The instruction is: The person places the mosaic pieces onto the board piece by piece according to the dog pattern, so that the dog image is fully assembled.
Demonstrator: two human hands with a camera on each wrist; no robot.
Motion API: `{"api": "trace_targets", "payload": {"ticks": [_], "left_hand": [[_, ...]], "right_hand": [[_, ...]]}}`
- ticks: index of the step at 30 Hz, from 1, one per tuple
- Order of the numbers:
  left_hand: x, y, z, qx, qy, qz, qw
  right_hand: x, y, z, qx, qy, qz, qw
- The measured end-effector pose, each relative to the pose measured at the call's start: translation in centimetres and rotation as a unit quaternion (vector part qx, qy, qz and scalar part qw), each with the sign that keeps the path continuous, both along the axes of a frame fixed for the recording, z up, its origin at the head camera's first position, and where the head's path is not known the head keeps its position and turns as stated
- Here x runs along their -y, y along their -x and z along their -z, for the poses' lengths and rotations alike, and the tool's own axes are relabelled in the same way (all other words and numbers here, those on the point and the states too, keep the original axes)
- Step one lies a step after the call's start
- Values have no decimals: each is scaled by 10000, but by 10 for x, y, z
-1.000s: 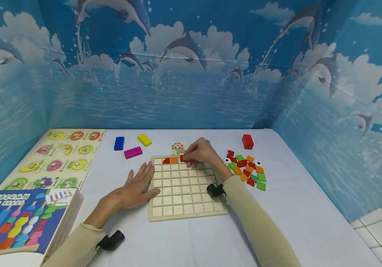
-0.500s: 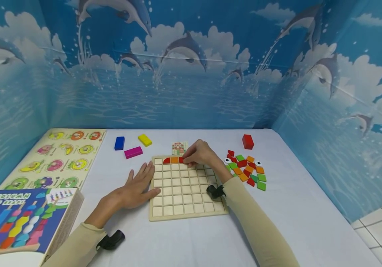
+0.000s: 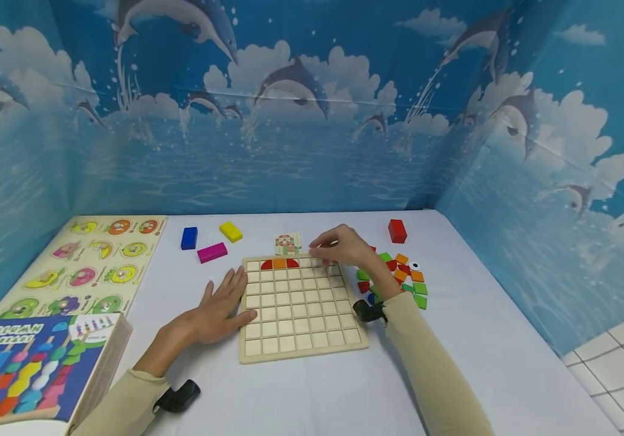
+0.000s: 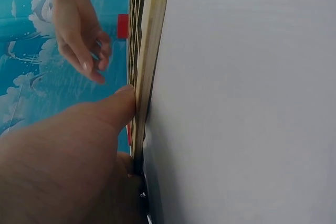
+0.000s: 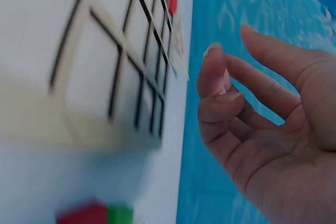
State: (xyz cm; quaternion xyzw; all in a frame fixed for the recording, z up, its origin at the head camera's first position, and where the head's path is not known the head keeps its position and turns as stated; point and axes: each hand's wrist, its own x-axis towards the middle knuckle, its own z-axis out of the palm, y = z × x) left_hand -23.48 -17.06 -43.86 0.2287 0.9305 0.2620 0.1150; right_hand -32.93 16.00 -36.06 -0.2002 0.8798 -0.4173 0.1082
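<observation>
Here the left hand point(image 3: 219, 309) is lying flat, fingers spread, pressing against the left edge of the wooden grid board point(image 3: 301, 312). The right hand point(image 3: 345, 248) is hovering over the board's top row, fingers loosely curled, holding nothing; three pieces point(image 3: 279, 264) are sitting there.

The right hand point(image 3: 345, 248) covers part of the grid board's point(image 3: 301, 315) top row and hides some of the loose coloured tiles point(image 3: 407, 280) behind its wrist, so their count cannot be told. The pattern card point(image 3: 288, 244) is too small to read. The bead-game box point(image 3: 28, 363) is cut off by the lower left edge of the head view, its lettering only partly legible. In the left wrist view the left hand point(image 4: 68, 156) fills the lower left, blurred and cropped, and the board point(image 4: 149, 51) shows edge-on only. In the right wrist view the board point(image 5: 94, 66) is blurred, and the tiles point(image 5: 97, 214) at the bottom edge are cut off.
</observation>
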Motion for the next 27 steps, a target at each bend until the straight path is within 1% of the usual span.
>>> {"api": "trace_targets", "payload": {"ticks": [2,5,9,12,15,16,18,21,24,27], "left_hand": [[1,0,-1,-1,-23,-3,10000],[1,0,-3,15,-44,-3,10000],[1,-1,-2,-3,-123,8,9999],[1,-3,-1,20,-275,59,9996],[-1,-5,-1,16,-350,117,9993],[-1,-6,-1,31,-448,149,9989],[-1,-8,-2,-2,-380,132,9992],[0,-9,-4,28,-450,149,9989],[1,-7,-6,36,-328,100,9994],[0,-3,-3,53,-226,59,9997]], "right_hand": [[-15,0,-6,-127,-70,149,9998],[-36,3,-11,-293,-262,547,9977],[-58,7,-8,-412,-559,1077,9918],[-68,8,-2,-492,-741,1325,9872],[-77,8,2,-480,-899,1452,9841],[-79,7,3,-449,-933,1467,9837],[-83,8,6,-391,-1012,1476,9831],[-86,10,8,-320,-1114,1507,9818],[-87,14,9,-217,-1169,1577,9803],[-90,15,11,-137,-1319,1740,9758]]}}
